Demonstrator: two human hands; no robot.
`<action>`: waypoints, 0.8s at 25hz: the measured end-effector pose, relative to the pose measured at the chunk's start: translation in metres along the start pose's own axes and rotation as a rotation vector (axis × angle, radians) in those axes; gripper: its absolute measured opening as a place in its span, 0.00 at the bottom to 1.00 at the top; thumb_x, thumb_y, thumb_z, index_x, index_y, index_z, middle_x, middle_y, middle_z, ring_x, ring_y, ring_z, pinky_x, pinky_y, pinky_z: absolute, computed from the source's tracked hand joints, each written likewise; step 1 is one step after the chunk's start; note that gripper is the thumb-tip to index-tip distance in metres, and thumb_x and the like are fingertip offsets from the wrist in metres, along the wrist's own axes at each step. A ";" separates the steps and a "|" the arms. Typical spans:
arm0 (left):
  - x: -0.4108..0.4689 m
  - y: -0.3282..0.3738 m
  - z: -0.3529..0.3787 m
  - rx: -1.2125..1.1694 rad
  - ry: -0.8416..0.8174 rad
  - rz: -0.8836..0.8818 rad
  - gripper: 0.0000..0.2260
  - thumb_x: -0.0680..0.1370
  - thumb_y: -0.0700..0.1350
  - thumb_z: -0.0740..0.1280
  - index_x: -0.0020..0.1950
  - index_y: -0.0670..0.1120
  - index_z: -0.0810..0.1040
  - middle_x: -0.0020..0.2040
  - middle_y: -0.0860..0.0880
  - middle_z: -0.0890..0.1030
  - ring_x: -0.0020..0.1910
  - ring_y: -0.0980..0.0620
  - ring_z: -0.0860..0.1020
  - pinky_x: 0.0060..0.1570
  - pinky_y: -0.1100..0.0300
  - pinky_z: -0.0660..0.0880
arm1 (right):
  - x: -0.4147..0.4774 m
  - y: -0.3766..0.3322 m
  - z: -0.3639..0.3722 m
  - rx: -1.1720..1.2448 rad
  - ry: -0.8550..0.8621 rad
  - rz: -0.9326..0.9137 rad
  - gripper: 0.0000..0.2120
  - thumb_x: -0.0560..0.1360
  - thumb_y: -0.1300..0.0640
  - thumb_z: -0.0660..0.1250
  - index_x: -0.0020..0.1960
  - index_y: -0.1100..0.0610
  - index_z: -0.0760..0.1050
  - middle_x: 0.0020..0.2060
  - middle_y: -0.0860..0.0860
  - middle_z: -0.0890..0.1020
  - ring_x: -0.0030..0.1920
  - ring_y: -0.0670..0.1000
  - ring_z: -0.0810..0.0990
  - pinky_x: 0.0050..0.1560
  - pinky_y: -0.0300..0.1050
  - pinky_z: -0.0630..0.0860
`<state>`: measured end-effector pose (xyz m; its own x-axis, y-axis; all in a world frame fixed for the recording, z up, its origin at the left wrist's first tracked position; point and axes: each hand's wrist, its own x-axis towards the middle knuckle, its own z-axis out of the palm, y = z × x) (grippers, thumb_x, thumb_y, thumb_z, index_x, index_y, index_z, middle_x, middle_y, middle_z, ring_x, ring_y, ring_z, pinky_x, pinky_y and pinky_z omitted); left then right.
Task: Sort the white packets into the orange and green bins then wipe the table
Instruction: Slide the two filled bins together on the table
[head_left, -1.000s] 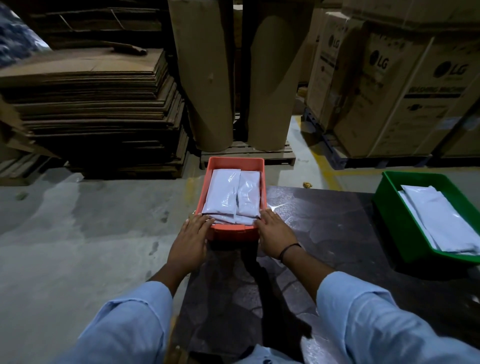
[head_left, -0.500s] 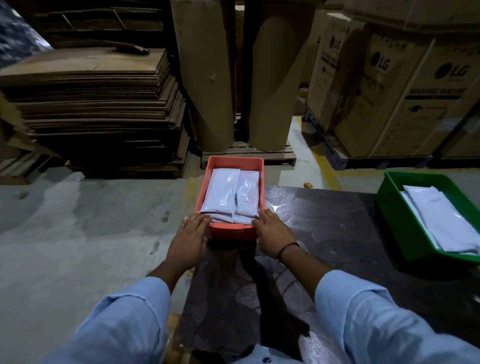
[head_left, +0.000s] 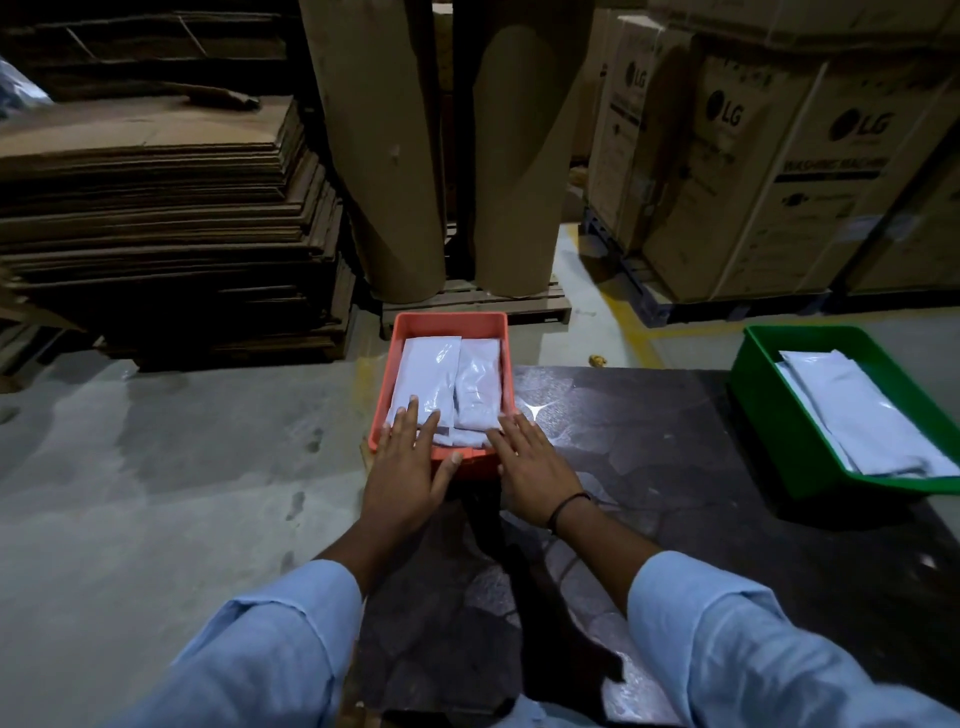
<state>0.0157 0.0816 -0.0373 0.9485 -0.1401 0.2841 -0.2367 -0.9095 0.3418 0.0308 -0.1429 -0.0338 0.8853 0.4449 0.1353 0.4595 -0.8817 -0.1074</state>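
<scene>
head | left hand (head_left: 410, 464), right hand (head_left: 531, 467) flat at orange bin (head_left: 450, 321) (packets (head_left: 475, 385) inside)

The orange rectangular plastic bin (head_left: 449, 325) stands upright at the far left corner of the dark mottled counter (head_left: 649, 441). It contains flat white plastic packets (head_left: 431, 374): two lie lengthwise side by side on top, with others partly visible beneath. The green rectangular plastic bin (head_left: 769, 405) stands at the counter's far right, well apart, holding a stack of white packets (head_left: 862, 415) lying flat.
</scene>
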 end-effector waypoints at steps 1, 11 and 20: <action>0.005 0.010 0.002 -0.013 0.002 0.034 0.32 0.81 0.67 0.51 0.80 0.50 0.60 0.83 0.47 0.52 0.82 0.47 0.51 0.79 0.46 0.51 | -0.004 0.003 -0.003 0.014 0.020 0.005 0.30 0.77 0.53 0.54 0.78 0.59 0.58 0.77 0.61 0.60 0.78 0.63 0.55 0.78 0.60 0.55; 0.049 0.166 0.063 -0.063 -0.091 0.299 0.31 0.81 0.65 0.51 0.79 0.48 0.62 0.82 0.42 0.57 0.80 0.42 0.55 0.79 0.46 0.50 | -0.105 0.133 -0.038 0.016 0.131 0.371 0.28 0.78 0.56 0.58 0.77 0.61 0.62 0.76 0.63 0.64 0.78 0.63 0.58 0.75 0.62 0.59; 0.074 0.365 0.135 -0.100 -0.199 0.443 0.33 0.81 0.66 0.49 0.80 0.47 0.60 0.82 0.43 0.57 0.81 0.42 0.55 0.80 0.45 0.49 | -0.230 0.309 -0.091 -0.052 0.190 0.587 0.27 0.78 0.54 0.60 0.75 0.60 0.66 0.75 0.61 0.66 0.76 0.64 0.61 0.76 0.61 0.59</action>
<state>0.0282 -0.3137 -0.0120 0.7717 -0.5857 0.2480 -0.6360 -0.7051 0.3137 -0.0374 -0.5316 -0.0088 0.9590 -0.1485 0.2414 -0.1089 -0.9795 -0.1696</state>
